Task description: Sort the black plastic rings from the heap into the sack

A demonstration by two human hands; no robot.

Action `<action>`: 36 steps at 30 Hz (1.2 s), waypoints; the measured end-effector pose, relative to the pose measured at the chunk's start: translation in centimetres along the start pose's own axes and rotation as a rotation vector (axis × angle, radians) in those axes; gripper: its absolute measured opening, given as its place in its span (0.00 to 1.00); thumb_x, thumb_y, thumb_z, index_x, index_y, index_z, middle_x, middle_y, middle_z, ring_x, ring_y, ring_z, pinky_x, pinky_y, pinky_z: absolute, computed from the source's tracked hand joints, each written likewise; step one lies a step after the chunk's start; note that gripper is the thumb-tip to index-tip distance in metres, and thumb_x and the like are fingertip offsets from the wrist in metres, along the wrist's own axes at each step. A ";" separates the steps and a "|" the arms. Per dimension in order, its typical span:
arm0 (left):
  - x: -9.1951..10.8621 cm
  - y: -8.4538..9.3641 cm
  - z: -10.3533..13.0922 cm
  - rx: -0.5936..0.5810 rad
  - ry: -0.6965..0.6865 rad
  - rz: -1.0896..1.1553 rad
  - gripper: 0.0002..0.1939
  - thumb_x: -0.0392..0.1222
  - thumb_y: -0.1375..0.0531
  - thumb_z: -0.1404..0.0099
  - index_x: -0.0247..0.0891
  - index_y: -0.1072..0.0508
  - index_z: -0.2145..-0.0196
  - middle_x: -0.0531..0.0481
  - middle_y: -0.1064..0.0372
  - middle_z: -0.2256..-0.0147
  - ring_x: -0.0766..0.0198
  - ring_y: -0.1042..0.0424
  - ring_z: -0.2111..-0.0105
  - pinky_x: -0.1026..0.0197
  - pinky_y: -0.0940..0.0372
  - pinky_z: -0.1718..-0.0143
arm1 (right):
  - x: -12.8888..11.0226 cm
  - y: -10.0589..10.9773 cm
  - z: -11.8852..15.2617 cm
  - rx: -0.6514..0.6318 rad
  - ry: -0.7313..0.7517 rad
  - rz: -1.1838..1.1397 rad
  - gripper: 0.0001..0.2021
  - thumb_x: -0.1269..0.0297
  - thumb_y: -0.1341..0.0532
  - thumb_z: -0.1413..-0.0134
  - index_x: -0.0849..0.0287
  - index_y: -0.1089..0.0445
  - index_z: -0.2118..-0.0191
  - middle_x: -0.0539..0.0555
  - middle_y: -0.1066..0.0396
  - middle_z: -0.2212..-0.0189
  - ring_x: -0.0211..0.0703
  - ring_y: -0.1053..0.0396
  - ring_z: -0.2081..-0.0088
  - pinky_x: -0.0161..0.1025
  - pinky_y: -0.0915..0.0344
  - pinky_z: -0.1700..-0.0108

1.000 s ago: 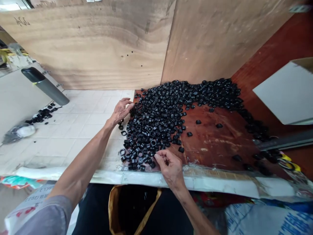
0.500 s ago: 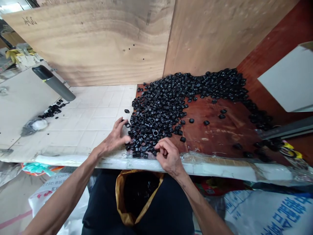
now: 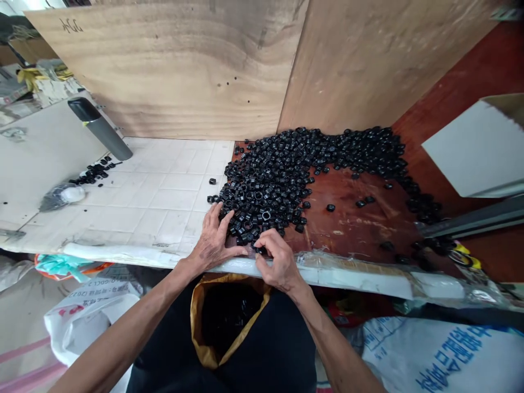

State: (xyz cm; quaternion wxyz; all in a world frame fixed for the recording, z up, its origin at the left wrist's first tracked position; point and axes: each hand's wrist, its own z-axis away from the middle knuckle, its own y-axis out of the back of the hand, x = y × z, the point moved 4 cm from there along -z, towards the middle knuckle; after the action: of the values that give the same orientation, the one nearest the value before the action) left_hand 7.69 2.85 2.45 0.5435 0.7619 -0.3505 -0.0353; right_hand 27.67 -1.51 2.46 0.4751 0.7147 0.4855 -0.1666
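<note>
A large heap of small black plastic rings (image 3: 270, 180) lies across the worktop. My left hand (image 3: 215, 237) rests at the heap's near left edge, fingers spread and thumb stretched toward the right, touching the nearest pieces. Close to the front edge, my right hand (image 3: 278, 261) is curled, thumb and fingers pinching a small black plastic ring (image 3: 258, 249); its shape is partly hidden by the fingers. Between my legs, below the edge, a yellow-rimmed bag (image 3: 195, 327) hangs open with dark pieces inside.
A grey bottle (image 3: 108, 136) leans at the left, near a small plastic bag (image 3: 57, 197) and scattered black bits. Plywood boards (image 3: 184, 71) close off the back. At the right are a white box (image 3: 475, 147), a metal bar (image 3: 475, 215) and yellow-handled scissors (image 3: 464, 255).
My left hand has moved right and nearer the front edge, against the heap. The rings at the near edge have fewer pieces there. My right hand has shifted slightly down, still pinched.
</note>
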 end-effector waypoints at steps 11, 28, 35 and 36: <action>2.2 0.5 2.1 -0.141 -0.098 0.100 0.09 0.42 0.42 0.26 0.41 0.26 0.51 0.46 0.27 0.58 0.58 0.25 0.58 0.56 0.29 0.54 | 0.4 -1.4 0.2 0.005 0.052 0.190 0.09 0.77 0.42 0.43 0.58 0.32 0.59 0.59 0.32 0.61 0.53 0.32 0.57 0.48 0.31 0.53; 1.0 0.6 2.5 -0.181 0.127 0.487 0.15 0.40 0.38 0.31 0.41 0.29 0.47 0.49 0.23 0.59 0.60 0.22 0.61 0.58 0.28 0.57 | -1.8 -2.3 0.0 -0.118 0.161 0.229 0.11 0.73 0.42 0.36 0.59 0.31 0.49 0.61 0.30 0.55 0.51 0.29 0.54 0.46 0.29 0.51; -0.5 1.9 3.5 0.161 0.307 0.482 0.05 0.32 0.43 0.35 0.39 0.28 0.63 0.52 0.31 0.64 0.68 0.30 0.71 0.65 0.33 0.70 | -2.0 -4.9 -1.5 -0.173 0.106 0.303 0.10 0.77 0.45 0.36 0.58 0.31 0.65 0.55 0.31 0.64 0.42 0.31 0.66 0.37 0.32 0.63; -0.6 1.8 3.5 0.176 0.322 0.456 0.05 0.32 0.42 0.36 0.39 0.28 0.63 0.52 0.32 0.64 0.69 0.32 0.72 0.66 0.34 0.71 | -1.7 -4.8 -1.6 -0.152 0.070 0.263 0.10 0.77 0.45 0.36 0.58 0.32 0.66 0.55 0.31 0.63 0.42 0.30 0.66 0.37 0.31 0.63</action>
State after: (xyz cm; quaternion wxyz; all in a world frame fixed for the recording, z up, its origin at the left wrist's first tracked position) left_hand 4.83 0.05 2.39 0.5178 0.7036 -0.4235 0.2398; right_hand 22.41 -0.71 1.90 0.5282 0.7396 0.4151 -0.0409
